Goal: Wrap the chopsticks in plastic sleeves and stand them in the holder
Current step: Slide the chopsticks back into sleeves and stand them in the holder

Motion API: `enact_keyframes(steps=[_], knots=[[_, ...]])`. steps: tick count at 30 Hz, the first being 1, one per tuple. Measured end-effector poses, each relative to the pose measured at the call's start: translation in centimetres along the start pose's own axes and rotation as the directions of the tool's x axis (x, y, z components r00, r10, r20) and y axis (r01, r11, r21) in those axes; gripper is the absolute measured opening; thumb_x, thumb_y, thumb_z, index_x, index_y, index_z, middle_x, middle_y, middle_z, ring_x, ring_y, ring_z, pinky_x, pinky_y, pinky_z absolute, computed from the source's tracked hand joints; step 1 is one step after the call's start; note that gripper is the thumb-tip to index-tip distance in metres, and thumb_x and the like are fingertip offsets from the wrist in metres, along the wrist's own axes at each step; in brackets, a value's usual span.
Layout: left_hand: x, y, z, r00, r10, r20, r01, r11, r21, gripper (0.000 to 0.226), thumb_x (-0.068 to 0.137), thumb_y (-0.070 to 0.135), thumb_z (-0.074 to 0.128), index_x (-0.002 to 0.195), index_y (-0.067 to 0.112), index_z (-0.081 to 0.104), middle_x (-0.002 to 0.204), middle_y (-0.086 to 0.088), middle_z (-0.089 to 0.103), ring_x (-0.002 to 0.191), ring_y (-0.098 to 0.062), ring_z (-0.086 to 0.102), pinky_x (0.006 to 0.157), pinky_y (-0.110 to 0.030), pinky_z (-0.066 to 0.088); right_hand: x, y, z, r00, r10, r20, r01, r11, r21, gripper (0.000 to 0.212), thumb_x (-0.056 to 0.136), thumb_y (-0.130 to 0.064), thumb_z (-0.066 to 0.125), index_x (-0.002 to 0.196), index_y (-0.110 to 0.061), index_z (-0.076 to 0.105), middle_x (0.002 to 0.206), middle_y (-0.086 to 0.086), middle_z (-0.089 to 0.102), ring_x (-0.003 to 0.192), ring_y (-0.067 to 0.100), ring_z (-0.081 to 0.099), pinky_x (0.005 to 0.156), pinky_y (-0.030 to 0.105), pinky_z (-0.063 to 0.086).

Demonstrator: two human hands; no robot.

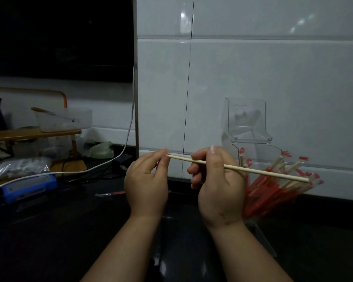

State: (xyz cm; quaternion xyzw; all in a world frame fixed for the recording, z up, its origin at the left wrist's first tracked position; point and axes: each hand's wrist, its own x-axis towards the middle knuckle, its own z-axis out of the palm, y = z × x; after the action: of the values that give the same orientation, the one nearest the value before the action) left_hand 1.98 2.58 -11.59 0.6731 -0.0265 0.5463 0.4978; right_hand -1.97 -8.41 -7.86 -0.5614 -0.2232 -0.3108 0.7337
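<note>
A bare pale wooden chopstick [263,171] lies almost level in front of me, above the dark counter. My left hand [147,184] pinches its left tip between thumb and fingers. My right hand [218,184] grips the stick near the middle, fingers curled round it. Behind my right hand stands a clear plastic holder [247,123] with its lid up, against the white tiled wall. Several chopsticks in red-printed plastic sleeves [273,188] lean in it, fanned to the right. One loose red sleeve [110,193] lies flat on the counter left of my left hand.
At the left are a blue device [29,187] with a white cable [128,127], a foil bag [14,167], and a wooden rack carrying a clear tub [65,121]. A dark window fills the upper left. The counter [49,231] is black.
</note>
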Motion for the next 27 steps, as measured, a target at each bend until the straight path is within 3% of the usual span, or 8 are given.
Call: enact_keyframes(steps=[4,7,11,14,17,27], knots=[[-0.02,-0.36,0.06,0.998,0.057,-0.004,-0.057,0.997,0.045,0.016,0.089,0.021,0.071,0.104,0.019,0.078,0.095,0.017,0.067,0.096,-0.011,0.065,0.088,-0.035,0.052,-0.02,0.08,-0.06,0.999,-0.035,0.015,0.035,0.999,-0.017,0.035,0.095,-0.033,0.043,0.074,-0.014,0.062,0.058,0.006,0.059,0.048,0.01,0.05,0.045,0.021,0.04],[0.01,-0.26,0.14,0.997,0.07,-0.015,-0.07,0.997,0.037,0.019,0.088,0.027,0.067,0.1,0.02,0.078,0.092,0.023,0.064,0.093,-0.01,0.066,0.085,-0.035,0.053,-0.16,0.16,-0.13,0.996,-0.086,-0.021,0.085,0.996,-0.035,0.039,0.092,-0.044,0.042,0.074,-0.017,0.063,0.06,0.005,0.06,0.049,0.01,0.051,0.046,0.022,0.04],[-0.04,-0.41,0.11,0.999,0.042,-0.002,-0.042,0.999,0.025,0.014,0.09,0.02,0.072,0.102,0.022,0.077,0.092,0.021,0.065,0.096,-0.014,0.067,0.084,-0.042,0.054,-0.12,-0.05,-0.23,0.986,-0.14,-0.091,0.139,0.99,-0.017,0.038,0.092,-0.045,0.039,0.074,-0.02,0.062,0.06,0.005,0.06,0.048,0.011,0.051,0.046,0.024,0.04],[-0.05,-0.29,0.08,0.999,0.038,0.008,-0.038,0.999,0.017,0.013,0.09,0.023,0.071,0.102,0.027,0.076,0.091,0.026,0.064,0.095,-0.014,0.067,0.085,-0.042,0.054,-0.09,-0.02,-0.16,0.987,-0.137,-0.081,0.135,0.991,-0.026,0.038,0.091,-0.045,0.039,0.074,-0.02,0.062,0.059,0.003,0.06,0.047,0.01,0.051,0.046,0.024,0.04],[-0.03,-0.43,0.04,0.999,0.041,0.017,-0.042,0.999,0.03,0.019,0.089,0.033,0.065,0.098,0.023,0.078,0.091,0.016,0.069,0.092,-0.015,0.067,0.081,-0.044,0.054,-0.11,0.11,-0.17,0.992,-0.123,-0.039,0.121,0.992,-0.047,0.04,0.091,-0.045,0.039,0.076,-0.016,0.063,0.061,0.004,0.061,0.049,0.01,0.052,0.047,0.023,0.042],[0.06,-0.52,0.03,0.992,0.12,0.042,-0.123,0.988,0.093,0.024,0.089,0.034,0.063,0.1,0.02,0.079,0.095,0.015,0.07,0.092,-0.011,0.066,0.083,-0.03,0.05,0.21,0.67,-0.19,0.988,-0.141,-0.059,0.13,0.977,-0.167,0.038,0.091,-0.047,0.038,0.069,-0.026,0.061,0.056,0.0,0.059,0.051,0.01,0.055,0.054,0.031,0.041]])
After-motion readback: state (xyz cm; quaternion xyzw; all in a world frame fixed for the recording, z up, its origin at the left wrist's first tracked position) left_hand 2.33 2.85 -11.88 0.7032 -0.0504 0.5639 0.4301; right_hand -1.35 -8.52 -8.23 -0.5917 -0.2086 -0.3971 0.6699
